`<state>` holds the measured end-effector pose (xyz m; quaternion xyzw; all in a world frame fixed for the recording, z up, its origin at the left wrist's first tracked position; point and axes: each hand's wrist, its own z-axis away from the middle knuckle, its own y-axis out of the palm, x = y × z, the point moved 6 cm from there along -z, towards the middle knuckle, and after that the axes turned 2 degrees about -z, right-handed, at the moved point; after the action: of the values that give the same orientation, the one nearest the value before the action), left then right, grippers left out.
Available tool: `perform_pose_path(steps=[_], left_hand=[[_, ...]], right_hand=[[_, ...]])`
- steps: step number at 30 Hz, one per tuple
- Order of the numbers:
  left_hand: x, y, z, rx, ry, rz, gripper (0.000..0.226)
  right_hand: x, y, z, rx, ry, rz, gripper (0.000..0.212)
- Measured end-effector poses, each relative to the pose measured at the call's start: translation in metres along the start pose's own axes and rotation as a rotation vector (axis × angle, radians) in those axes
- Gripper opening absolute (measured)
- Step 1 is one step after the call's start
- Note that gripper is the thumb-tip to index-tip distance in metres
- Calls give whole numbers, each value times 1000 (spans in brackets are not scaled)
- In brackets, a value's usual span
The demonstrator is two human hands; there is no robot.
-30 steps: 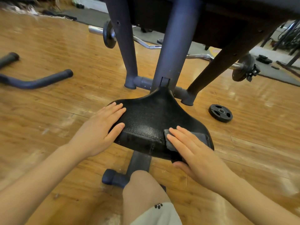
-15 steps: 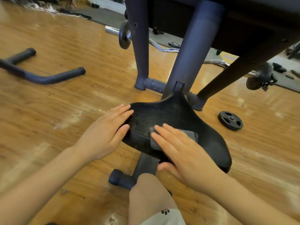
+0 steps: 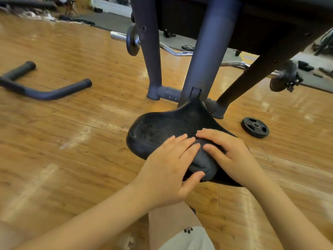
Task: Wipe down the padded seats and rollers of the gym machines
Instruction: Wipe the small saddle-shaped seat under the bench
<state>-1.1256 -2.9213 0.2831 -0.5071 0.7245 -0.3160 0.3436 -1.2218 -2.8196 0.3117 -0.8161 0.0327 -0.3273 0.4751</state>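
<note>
The black padded seat (image 3: 162, 129) of the gym machine juts toward me at centre. A dark grey cloth (image 3: 201, 164) lies bunched on its near edge. My left hand (image 3: 169, 170) holds the cloth, fingers laid over its top and the thumb curled under its near side. My right hand (image 3: 230, 154) presses down on the cloth's right part with straight, spread fingers. Both hands touch each other at the fingertips. The seat's near right corner is hidden under the hands.
Dark blue frame posts (image 3: 203, 56) rise just behind the seat. A curl bar with weight plates (image 3: 132, 40) lies on the wooden floor behind them. A loose weight plate (image 3: 255, 127) sits right of the seat. A curved floor bar (image 3: 45, 93) is at left. My knee (image 3: 173, 222) is below the seat.
My left hand has moved from the seat's left edge onto the cloth. The cloth, flat under my right hand before, is now bunched between both hands at the seat's near edge.
</note>
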Motion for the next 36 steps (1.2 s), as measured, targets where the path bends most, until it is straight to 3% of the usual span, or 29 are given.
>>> perform_pose_path(steps=[4, 8, 11, 14, 16, 21, 23, 26, 28, 30, 33, 36], left_hand=[[-19, 4, -23, 45, -135, -101, 74], [-18, 17, -23, 118, -62, -235, 66], [1, 15, 0, 12, 51, -197, 52], [33, 5, 23, -122, 37, -199, 46], [63, -3, 37, -210, -56, -117, 45], [91, -3, 47, -412, -549, 252, 49], [76, -1, 39, -463, -535, 181, 46], [48, 0, 21, -406, -231, 37, 41], [50, -4, 9, -340, -161, 35, 41], [75, -9, -3, -282, -300, 97, 43], [124, -13, -10, -167, -649, 319, 48], [136, -7, -7, -149, -715, 393, 44]], right_hand=[[-21, -25, -3, -230, 184, -39, 27], [-22, -11, -10, -170, 215, 11, 26], [-17, -3, -10, -128, 184, 73, 26], [-16, -2, -8, -117, 170, 118, 25], [-15, -1, -7, -96, 163, 139, 26], [-13, 1, -7, -88, 169, 168, 27], [-13, 2, -7, -81, 165, 173, 26], [-14, 2, -7, -80, 159, 178, 25], [-14, 1, -6, -91, 153, 168, 23], [-15, 1, -6, -103, 142, 157, 22], [-16, 1, -5, -123, 126, 148, 20], [-17, 2, -5, -124, 118, 151, 20]])
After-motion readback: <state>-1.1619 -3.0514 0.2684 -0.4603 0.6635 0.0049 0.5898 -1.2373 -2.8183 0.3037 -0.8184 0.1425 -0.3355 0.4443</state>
